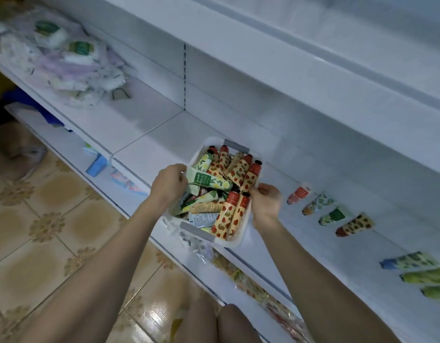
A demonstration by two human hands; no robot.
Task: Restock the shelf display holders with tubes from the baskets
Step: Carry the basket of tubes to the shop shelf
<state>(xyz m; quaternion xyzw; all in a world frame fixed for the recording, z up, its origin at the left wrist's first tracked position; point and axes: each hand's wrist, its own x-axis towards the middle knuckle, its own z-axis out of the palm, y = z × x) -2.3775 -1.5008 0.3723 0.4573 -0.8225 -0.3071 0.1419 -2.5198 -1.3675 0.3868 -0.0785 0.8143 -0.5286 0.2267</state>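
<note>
Both arms reach straight out to one white basket (240, 238) on the white shelf (164, 134). The left hand (170, 183) curls its fingers over the basket's left rim. The right hand (264, 203) curls over the right rim. Inside lie piled tubes (238, 172), too many to count. Beside it stand four tubes in a row (332, 216), with four more tubes (409, 259) farther right.

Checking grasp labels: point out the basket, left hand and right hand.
basket (235, 145), head view, grey handle on its far rim.
left hand (168, 184), head view, back of the hand.
right hand (266, 203), head view, back of the hand.
</note>
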